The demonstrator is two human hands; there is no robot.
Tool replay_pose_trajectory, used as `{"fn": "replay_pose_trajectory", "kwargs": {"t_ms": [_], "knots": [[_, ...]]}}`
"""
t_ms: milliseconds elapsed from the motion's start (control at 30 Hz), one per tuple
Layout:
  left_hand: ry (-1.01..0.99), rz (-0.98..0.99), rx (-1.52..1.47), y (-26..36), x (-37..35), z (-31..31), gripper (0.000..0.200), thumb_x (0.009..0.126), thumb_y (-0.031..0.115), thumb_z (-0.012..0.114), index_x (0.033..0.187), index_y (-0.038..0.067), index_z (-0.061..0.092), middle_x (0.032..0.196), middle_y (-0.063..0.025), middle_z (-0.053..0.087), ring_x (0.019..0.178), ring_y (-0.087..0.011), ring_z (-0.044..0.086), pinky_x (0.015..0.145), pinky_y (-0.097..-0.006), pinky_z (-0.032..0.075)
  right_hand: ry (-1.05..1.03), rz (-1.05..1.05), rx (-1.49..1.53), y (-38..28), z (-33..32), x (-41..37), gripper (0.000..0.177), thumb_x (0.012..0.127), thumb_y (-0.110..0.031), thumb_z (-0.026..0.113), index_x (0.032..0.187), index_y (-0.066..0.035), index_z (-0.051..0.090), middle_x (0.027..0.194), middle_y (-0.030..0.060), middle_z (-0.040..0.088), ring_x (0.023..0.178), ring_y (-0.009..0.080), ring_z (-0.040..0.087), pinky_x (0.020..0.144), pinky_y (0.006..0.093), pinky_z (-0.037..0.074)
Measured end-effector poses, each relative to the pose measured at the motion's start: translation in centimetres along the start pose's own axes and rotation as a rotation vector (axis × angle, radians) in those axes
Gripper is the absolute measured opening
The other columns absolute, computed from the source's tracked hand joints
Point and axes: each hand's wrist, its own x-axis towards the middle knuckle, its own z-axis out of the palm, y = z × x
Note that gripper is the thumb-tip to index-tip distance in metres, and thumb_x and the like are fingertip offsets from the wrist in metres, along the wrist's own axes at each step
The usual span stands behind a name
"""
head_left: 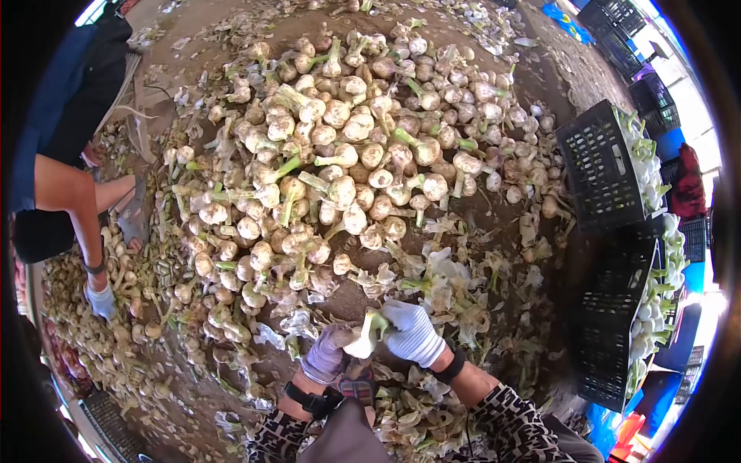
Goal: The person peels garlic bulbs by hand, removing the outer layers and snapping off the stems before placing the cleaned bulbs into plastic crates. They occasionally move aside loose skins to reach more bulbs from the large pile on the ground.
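In front of my knees, my left hand (326,356), in a dusty greyish glove, is closed around a peeled white garlic bulb (360,344). My right hand (414,333), in a white striped glove, has its fingers bent at the green stem side of the same bulb. Its fingertips are partly hidden, and they appear to pinch the stem or a strip of skin. Just beyond both hands lies a large heap of unpeeled garlic (340,154), dirt-stained and with cut stems. Loose garlic skins (448,289) cover the ground beside my right hand.
Black crates of cleaned garlic (602,166) (617,324) stand along the right side. At the left, another person's gloved hand (100,301) reaches into smaller garlic on the ground. More crates (610,38) are stacked at the far right, and a dark crate (112,424) sits at lower left.
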Motion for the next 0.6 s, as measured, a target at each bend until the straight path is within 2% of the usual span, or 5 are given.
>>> {"fn": "replay_pose_trajectory", "kwargs": {"t_ms": [67, 233, 333, 500, 600], "knots": [[-0.215, -0.103, -0.041, 0.6, 0.0, -0.8, 0.054, 0.072, 0.047, 0.066, 0.089, -0.004, 0.063, 0.071, -0.0101, 0.063, 0.06, -0.0194, 0.062, 0.057, -0.0287, 0.051, 0.11, -0.137, -0.032, -0.8, -0.2, 0.6, 0.019, 0.064, 0.0, 0.06, 0.082, -0.001, 0.058, 0.067, 0.0164, 0.053, 0.063, 0.0387, 0.053, 0.057, 0.0334, 0.047], [-0.182, 0.223, -0.164, 2.0, 0.1, 2.7, 0.071, 0.069, 0.033, 0.077, 0.123, 0.003, 0.042, 0.115, -0.0065, 0.052, 0.101, -0.0189, 0.053, 0.086, -0.0279, 0.046, 0.106, 0.425, 0.776, 1.4, 0.6, -0.3, 0.026, 0.072, 0.0, 0.066, 0.097, 0.0, 0.062, 0.084, 0.0039, 0.065, 0.072, 0.0121, 0.06, 0.063, 0.0252, 0.049], [0.047, 0.443, 0.422, 0.3, 0.9, 1.4, 0.07, 0.066, 0.022, 0.08, 0.123, 0.005, 0.043, 0.114, -0.0068, 0.053, 0.101, -0.0184, 0.054, 0.084, -0.0289, 0.047, 0.012, 0.556, 0.931, -0.4, -0.5, -1.2, 0.027, 0.072, 0.003, 0.065, 0.099, 0.0, 0.061, 0.084, 0.0034, 0.064, 0.074, 0.0107, 0.059, 0.066, 0.0237, 0.049], [0.014, 0.249, 0.019, 0.5, -0.5, 1.5, 0.039, 0.07, 0.02, 0.076, 0.102, 0.003, 0.06, 0.091, -0.0055, 0.063, 0.085, -0.0175, 0.062, 0.078, -0.0277, 0.05, -0.169, 0.426, 1.0, -1.0, 0.1, -1.8, 0.026, 0.075, -0.01, 0.068, 0.098, 0.001, 0.061, 0.083, 0.005, 0.064, 0.07, 0.0126, 0.06, 0.062, 0.026, 0.049], [-0.177, 0.164, -0.235, -2.3, 0.1, -1.1, 0.043, 0.072, 0.03, 0.074, 0.101, 0.001, 0.06, 0.092, -0.0063, 0.064, 0.084, -0.0172, 0.062, 0.074, -0.0269, 0.051, -0.391, 0.469, 1.589, -0.8, -0.2, -2.3, 0.021, 0.072, -0.007, 0.068, 0.091, -0.002, 0.063, 0.084, 0.0056, 0.065, 0.072, 0.0114, 0.06, 0.056, 0.0225, 0.046]]}}
